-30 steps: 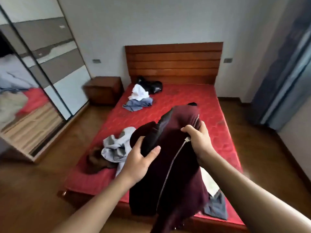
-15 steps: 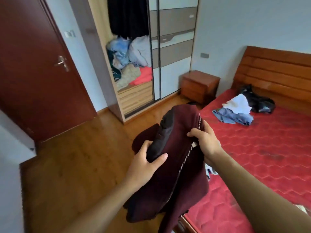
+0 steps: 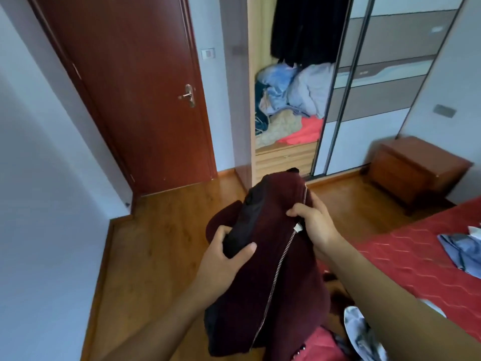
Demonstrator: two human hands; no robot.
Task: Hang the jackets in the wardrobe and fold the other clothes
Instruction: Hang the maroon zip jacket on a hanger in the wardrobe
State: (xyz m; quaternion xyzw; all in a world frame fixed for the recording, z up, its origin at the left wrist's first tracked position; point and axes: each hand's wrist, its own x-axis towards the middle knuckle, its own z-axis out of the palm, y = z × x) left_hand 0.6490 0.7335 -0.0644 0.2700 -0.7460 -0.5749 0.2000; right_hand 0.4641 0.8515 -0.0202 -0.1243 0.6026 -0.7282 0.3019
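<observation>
Clenched on the maroon jacket (image 3: 294, 287), left grip (image 3: 223, 259) holds its lining, right grip (image 3: 315, 225) its zip edge; it hangs long-axis down, collar toward the wardrobe (image 3: 253, 74) across open floor (image 3: 156, 243).

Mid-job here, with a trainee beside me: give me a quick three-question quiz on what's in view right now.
1. True or false: the maroon jacket already hangs in the wardrobe.
2. Which stands to the right of the wardrobe in the view? A) a chair B) a nightstand C) a red-brown door
3. Fill in: the right hand grips the jacket beside its ____.
Key: 1 false, the right hand and the left hand both hold it in front of the wardrobe; 2 B; 3 zipper.
</observation>
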